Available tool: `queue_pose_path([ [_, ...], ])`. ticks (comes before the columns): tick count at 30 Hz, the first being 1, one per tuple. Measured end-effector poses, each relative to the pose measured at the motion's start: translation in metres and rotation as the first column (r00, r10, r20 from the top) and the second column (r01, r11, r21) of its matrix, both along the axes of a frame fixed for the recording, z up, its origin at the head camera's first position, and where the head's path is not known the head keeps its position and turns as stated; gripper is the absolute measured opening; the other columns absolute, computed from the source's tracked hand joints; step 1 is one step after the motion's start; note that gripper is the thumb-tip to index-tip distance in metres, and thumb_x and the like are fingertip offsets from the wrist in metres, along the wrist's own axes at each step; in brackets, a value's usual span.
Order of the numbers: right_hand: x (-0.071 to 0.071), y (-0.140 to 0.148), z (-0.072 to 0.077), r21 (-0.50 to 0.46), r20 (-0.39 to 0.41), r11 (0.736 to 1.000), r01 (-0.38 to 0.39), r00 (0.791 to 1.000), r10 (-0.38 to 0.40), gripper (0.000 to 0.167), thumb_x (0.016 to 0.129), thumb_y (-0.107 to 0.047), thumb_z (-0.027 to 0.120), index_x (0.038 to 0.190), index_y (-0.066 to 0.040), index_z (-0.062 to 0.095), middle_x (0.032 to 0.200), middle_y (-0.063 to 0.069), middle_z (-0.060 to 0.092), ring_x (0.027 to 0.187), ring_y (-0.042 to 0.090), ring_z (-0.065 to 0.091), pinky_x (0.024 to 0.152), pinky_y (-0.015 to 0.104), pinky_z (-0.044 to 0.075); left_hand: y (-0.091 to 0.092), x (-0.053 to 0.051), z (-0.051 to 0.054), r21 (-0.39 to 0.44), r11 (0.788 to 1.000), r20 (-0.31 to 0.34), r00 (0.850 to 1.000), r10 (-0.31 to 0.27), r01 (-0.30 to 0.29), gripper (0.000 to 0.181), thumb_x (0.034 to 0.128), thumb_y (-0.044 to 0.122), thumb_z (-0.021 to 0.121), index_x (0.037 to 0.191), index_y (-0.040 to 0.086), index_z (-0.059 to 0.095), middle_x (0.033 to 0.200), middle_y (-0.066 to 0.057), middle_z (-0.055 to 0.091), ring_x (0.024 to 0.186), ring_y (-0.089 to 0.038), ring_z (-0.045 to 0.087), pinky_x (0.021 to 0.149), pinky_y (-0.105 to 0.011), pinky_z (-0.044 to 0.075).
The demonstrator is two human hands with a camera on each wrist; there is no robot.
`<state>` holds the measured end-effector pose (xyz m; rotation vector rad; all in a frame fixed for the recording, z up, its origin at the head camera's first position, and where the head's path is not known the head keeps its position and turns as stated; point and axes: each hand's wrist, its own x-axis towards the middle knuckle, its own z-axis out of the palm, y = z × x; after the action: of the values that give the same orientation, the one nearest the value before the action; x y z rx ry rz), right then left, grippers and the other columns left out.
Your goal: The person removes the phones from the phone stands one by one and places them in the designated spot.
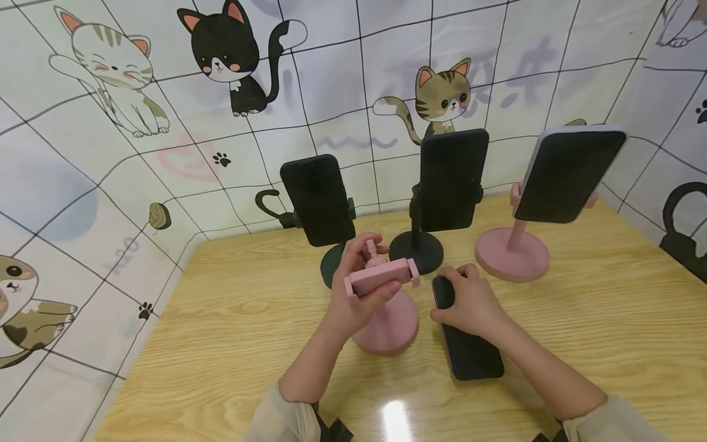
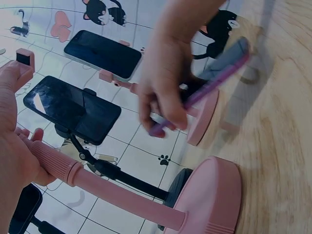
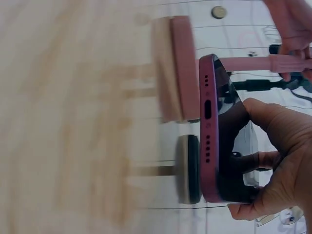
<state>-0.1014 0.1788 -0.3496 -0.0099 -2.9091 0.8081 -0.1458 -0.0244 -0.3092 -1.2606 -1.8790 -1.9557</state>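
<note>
Left to right: green stand (image 1: pixel 330 267) at back of table (image 1: pixel 232 301), left phone (image 1: pixel 319 199) clamped in it. Left hand (image 1: pixel 347 305) wrapped round upper pole of front pink stand (image 1: pixel 389 331), thumb up by its clamp; base on table, in front of green and black stands. Black stand (image 1: pixel 424 256) behind, middle phone (image 1: pixel 453 181) in it. Loose phone (image 1: pixel 477 359) just right of front pink stand, screen up, held above table; right hand (image 1: pixel 477 304) pinches its edges near far end. Back pink stand (image 1: pixel 513 261) far right, right phone (image 1: pixel 571 175) clamped, tilted.
</note>
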Motion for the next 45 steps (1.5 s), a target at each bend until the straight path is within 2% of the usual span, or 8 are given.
queue_pose_path([
  [4,-0.003,0.002,-0.01,0.013,0.057,1.0,-0.01,0.998,0.01,0.064,0.062,-0.024,0.074,0.117,-0.002,0.05,0.109,0.029,0.038,0.081,0.043,0.047,0.063,0.047,0.044,-0.001,0.001,0.001,-0.016,0.999,0.007,1.0,-0.03,0.03,0.066,0.0777,0.038,0.068,0.124,0.003,0.036,0.119,-0.017,0.042,0.11,-0.029,0.045,0.089,-0.029,0.044],
  [10,-0.007,0.0,-0.018,0.043,0.15,0.999,-0.023,0.988,0.016,0.064,0.064,-0.026,0.075,0.117,-0.003,0.047,0.11,0.029,0.036,0.082,0.045,0.042,0.06,0.045,0.042,-0.007,0.002,0.003,0.002,1.0,-0.009,1.0,-0.025,0.025,0.067,0.0778,0.04,0.067,0.121,-0.001,0.036,0.116,-0.023,0.041,0.107,-0.039,0.045,0.087,-0.026,0.044],
  [14,-0.007,0.0,-0.022,0.048,0.166,0.998,-0.033,0.986,0.025,0.061,0.065,-0.026,0.074,0.114,-0.004,0.047,0.109,0.031,0.036,0.081,0.045,0.042,0.06,0.045,0.041,-0.016,0.004,0.008,0.029,0.999,-0.019,1.0,-0.018,0.018,0.069,0.0774,0.04,0.068,0.119,-0.004,0.035,0.113,-0.026,0.042,0.105,-0.031,0.047,0.087,-0.024,0.044],
  [21,-0.008,0.0,-0.023,0.036,0.168,0.998,-0.046,0.985,0.039,0.06,0.065,-0.025,0.074,0.114,-0.003,0.046,0.108,0.031,0.036,0.079,0.044,0.042,0.06,0.044,0.04,-0.042,0.005,0.021,0.064,0.998,-0.086,0.996,0.02,-0.014,0.068,0.0778,0.035,0.069,0.115,-0.01,0.035,0.116,-0.004,0.047,0.104,-0.023,0.05,0.086,-0.026,0.045],
  [26,-0.008,-0.001,-0.023,0.042,0.189,0.997,-0.058,0.981,0.049,0.06,0.066,-0.026,0.074,0.114,-0.003,0.045,0.108,0.03,0.036,0.08,0.044,0.042,0.061,0.044,0.041,-0.066,0.001,0.026,0.077,0.997,-0.087,0.996,0.017,-0.011,0.061,0.0788,0.027,0.069,0.119,-0.007,0.038,0.118,-0.003,0.048,0.105,-0.021,0.05,0.088,-0.024,0.044],
  [34,-0.009,0.0,-0.023,0.061,0.207,0.997,-0.046,0.978,0.032,0.062,0.066,-0.027,0.074,0.116,-0.003,0.044,0.108,0.028,0.037,0.082,0.043,0.041,0.06,0.044,0.042,-0.099,-0.011,0.029,0.102,0.994,-0.07,0.996,0.051,-0.044,0.061,0.0769,0.022,0.071,0.121,-0.006,0.04,0.117,-0.004,0.049,0.105,-0.021,0.051,0.087,-0.023,0.044],
  [39,-0.01,0.0,-0.024,0.069,0.212,0.996,-0.047,0.977,0.032,0.063,0.067,-0.027,0.073,0.117,-0.003,0.044,0.11,0.029,0.037,0.084,0.044,0.041,0.06,0.044,0.042,-0.115,-0.025,0.03,0.183,0.983,-0.011,1.0,0.026,-0.023,0.055,0.0754,0.014,0.072,0.121,0.0,0.045,0.116,-0.007,0.049,0.105,-0.021,0.052,0.087,-0.024,0.045],
  [45,-0.01,-0.001,-0.024,0.081,0.204,0.995,-0.05,0.978,0.033,0.062,0.066,-0.026,0.073,0.115,-0.002,0.045,0.107,0.028,0.039,0.084,0.043,0.04,0.061,0.044,0.041,-0.131,-0.043,0.027,0.218,0.975,0.009,0.999,0.047,-0.048,0.056,0.0745,0.008,0.072,0.122,-0.003,0.044,0.115,-0.008,0.05,0.105,-0.019,0.053,0.087,-0.024,0.045],
])
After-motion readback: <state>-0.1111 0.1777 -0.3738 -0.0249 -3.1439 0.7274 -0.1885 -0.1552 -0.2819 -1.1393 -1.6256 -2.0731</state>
